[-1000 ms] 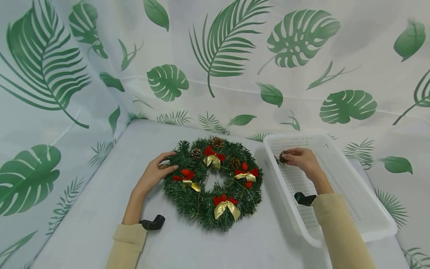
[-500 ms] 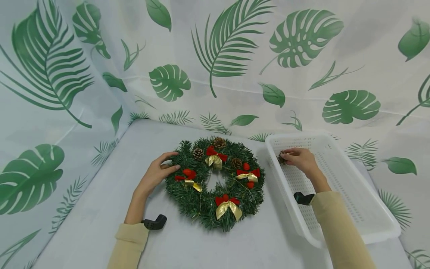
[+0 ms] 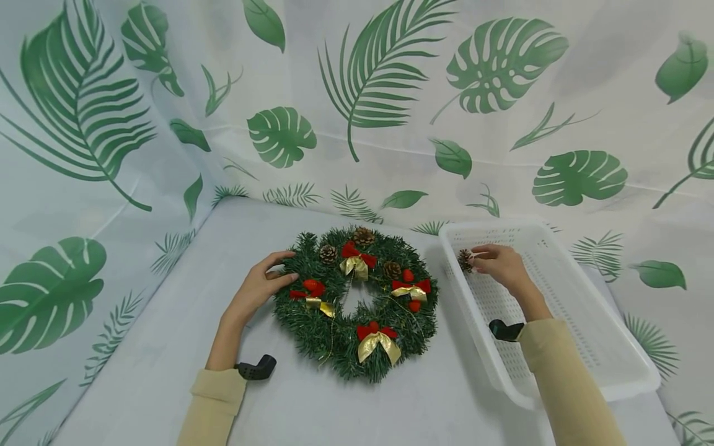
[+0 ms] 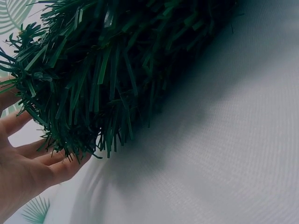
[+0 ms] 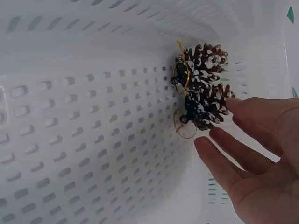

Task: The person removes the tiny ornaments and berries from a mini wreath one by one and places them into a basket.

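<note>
A green tinsel wreath [image 3: 329,353] with red and gold bows and several pine cones lies on the white table. At its left edge my left hand [image 3: 262,285] rests with fingers and thumb spread against the tinsel [image 4: 84,88]. My right hand [image 3: 499,266] reaches into a white plastic basket [image 3: 625,365]. Two frosted pine cones with gold loops sit side by side at the basket's corner: the nearer pine cone [image 5: 210,105] and the farther pine cone [image 5: 208,63]. The right thumb is at the nearer cone's edge; the other fingers are spread just below it.
The basket's perforated side wall [image 3: 474,328] stands a little right of the wreath. Behind the table hangs a white leaf-printed cloth [image 3: 385,161], which also closes off the left side. Black cameras are strapped to both wrists.
A second ago the right fingers held a pine cone in the basket; they lowered it to the corner beside the other one and have loosened from it. The left hand stays at the wreath.
</note>
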`<state>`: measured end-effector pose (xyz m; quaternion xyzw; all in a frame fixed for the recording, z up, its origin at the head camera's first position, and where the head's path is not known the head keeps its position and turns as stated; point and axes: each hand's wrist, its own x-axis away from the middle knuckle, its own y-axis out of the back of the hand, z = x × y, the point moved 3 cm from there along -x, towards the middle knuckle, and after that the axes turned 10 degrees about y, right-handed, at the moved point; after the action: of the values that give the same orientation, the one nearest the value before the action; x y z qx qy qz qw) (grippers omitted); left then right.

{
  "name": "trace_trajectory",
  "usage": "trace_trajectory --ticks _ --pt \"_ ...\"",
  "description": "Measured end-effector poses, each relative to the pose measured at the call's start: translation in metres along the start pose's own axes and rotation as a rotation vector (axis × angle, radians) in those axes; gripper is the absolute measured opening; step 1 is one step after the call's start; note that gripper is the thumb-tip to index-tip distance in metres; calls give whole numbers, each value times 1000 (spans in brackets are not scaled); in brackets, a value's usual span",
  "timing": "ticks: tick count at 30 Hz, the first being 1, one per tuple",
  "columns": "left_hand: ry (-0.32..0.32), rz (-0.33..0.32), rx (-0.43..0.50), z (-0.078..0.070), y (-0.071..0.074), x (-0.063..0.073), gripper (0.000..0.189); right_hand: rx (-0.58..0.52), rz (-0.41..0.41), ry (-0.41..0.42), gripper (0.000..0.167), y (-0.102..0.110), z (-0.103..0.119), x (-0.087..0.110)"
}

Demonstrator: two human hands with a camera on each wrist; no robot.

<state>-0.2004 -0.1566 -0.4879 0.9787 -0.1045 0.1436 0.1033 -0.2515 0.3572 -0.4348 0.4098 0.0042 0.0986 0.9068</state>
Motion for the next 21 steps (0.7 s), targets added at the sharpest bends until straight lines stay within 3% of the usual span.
trace_trajectory --ticks 7,21 --pt "-4 0 2 -1 0 0 58 72 -68 57 47 8 11 0" --pt "-10 -3 -12 -4 -1 3 59 -76 -59 67 52 14 44 4"
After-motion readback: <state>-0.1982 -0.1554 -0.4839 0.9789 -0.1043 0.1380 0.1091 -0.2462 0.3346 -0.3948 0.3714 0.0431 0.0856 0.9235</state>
